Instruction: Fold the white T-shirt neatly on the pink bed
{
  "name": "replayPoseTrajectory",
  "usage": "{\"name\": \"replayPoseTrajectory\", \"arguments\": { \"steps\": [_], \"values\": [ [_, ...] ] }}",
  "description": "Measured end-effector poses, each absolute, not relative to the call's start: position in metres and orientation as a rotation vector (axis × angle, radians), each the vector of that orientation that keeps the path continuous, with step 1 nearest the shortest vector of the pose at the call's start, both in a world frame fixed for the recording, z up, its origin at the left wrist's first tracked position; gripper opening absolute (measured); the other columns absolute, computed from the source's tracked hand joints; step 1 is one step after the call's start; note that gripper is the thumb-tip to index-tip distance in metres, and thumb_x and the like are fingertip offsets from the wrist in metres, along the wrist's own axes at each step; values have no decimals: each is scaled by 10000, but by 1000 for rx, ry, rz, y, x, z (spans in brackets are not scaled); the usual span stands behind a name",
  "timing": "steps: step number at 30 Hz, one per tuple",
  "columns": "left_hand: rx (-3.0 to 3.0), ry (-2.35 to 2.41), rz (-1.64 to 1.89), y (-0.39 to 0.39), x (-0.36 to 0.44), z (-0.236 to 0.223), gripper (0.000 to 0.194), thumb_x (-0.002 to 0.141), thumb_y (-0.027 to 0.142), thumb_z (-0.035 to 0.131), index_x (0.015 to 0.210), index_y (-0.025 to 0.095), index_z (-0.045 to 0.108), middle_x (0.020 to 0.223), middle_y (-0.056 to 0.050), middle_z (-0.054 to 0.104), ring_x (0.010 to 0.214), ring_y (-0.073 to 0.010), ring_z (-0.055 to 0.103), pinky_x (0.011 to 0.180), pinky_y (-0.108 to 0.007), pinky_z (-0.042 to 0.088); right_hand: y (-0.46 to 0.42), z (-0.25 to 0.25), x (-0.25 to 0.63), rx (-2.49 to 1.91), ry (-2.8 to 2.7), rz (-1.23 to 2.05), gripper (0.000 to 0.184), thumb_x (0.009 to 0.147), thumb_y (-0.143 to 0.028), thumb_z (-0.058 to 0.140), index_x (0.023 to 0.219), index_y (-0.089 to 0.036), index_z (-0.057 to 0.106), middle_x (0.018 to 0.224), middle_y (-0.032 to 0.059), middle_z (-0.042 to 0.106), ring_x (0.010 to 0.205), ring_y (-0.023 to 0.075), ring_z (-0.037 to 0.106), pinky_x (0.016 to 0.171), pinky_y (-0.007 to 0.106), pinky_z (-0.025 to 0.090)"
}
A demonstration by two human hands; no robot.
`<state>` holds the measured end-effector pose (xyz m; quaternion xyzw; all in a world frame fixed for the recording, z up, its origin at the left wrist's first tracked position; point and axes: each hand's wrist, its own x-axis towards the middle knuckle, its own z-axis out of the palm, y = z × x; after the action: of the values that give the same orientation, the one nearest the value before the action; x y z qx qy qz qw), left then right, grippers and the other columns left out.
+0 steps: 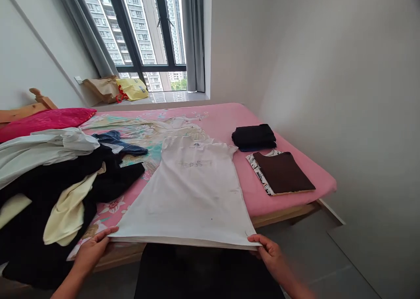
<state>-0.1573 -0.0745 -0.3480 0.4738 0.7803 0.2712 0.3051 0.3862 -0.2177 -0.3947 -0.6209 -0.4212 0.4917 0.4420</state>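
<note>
White shirt [193,194] is spreading face up across the near middle of one pink bed [226,115], showing light creases and two patches of dark print [196,163]. Left hand [93,248] is pinching its near left corner; right hand [271,253] is pinching its near right corner. Two folded piles [254,137] are sitting right, one clothes heap [29,167] is lying left, and two bags [133,89] are resting far left.

Home bedroom: pink bed [226,119], gray curtains [196,36], window [139,27], apparently a red pillow [52,120].
</note>
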Motion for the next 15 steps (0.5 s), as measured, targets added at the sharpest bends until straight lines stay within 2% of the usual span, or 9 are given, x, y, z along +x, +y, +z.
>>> {"name": "replayPoseTrajectory", "arguments": {
  "steps": [2, 4, 6, 7, 9, 12, 13, 15],
  "values": [
    [1363, 2214, 653, -86, -163, -352, 306, 641, 349, 500, 897, 318, 663, 529, 35, 605, 552, -202, 604, 496, -265, 469, -233, -393, 375, -1520, -1000, 1199, 302, 744, -406, 558, 908, -180, 673, 804, 38, 644, 716, 189, 596, 685, 301, 482],
    [1605, 2406, 632, -99, -146, -349, 287, 662, 370, 498, 899, 340, 657, 693, 11, 669, 741, -269, 650, 639, -375, 527, -243, -388, 366, -1505, -984, 1201, 301, 765, -423, 577, 917, -181, 673, 838, 48, 659, 762, 197, 605, 727, 299, 482],
    [1891, 2409, 738, -117, -102, -342, 295, 703, 391, 504, 963, 320, 625, 883, 0, 683, 938, -306, 627, 805, -499, 506, -250, -379, 361, -1524, -1018, 1207, 333, 789, -450, 578, 966, -181, 666, 844, 55, 669, 796, 203, 612, 750, 291, 479],
    [2010, 2280, 865, -129, -71, -338, 304, 736, 410, 491, 994, 295, 605, 955, -17, 674, 970, -300, 618, 848, -516, 493, -252, -373, 359, -1546, -1050, 1208, 353, 799, -459, 575, 1003, -183, 659, 842, 54, 673, 803, 202, 614, 750, 282, 477],
    [2223, 1865, 928, -155, 0, -328, 360, 770, 402, 534, 1111, 288, 550, 1103, -27, 638, 1043, -249, 600, 918, -445, 489, -253, -357, 356, -1586, -1123, 1182, 371, 816, -467, 561, 1049, -191, 648, 853, 49, 678, 806, 195, 616, 740, 263, 474],
    [2498, 1381, 699, -187, 106, -315, 596, 741, 241, 592, 1311, 307, 429, 1333, -44, 518, 1187, -222, 521, 939, -370, 497, -247, -330, 353, -1607, -1279, 1024, 321, 867, -455, 490, 957, -197, 658, 813, 32, 666, 759, 166, 598, 709, 234, 458],
    [2565, 1256, 690, -192, 135, -312, 678, 698, 212, 620, 1337, 285, 406, 1354, -61, 501, 1204, -235, 506, 939, -373, 499, -244, -321, 351, -1607, -1341, 953, 319, 886, -444, 457, 891, -194, 655, 777, 27, 652, 727, 155, 583, 689, 227, 448],
    [2639, 1135, 750, -196, 181, -311, 669, 685, 176, 616, 1325, 237, 432, 1337, -96, 517, 1197, -252, 512, 934, -396, 504, -237, -306, 348, -1606, -1457, 824, 345, 913, -414, 403, 763, -187, 615, 702, 18, 611, 657, 137, 542, 640, 221, 423]
  ]
}}
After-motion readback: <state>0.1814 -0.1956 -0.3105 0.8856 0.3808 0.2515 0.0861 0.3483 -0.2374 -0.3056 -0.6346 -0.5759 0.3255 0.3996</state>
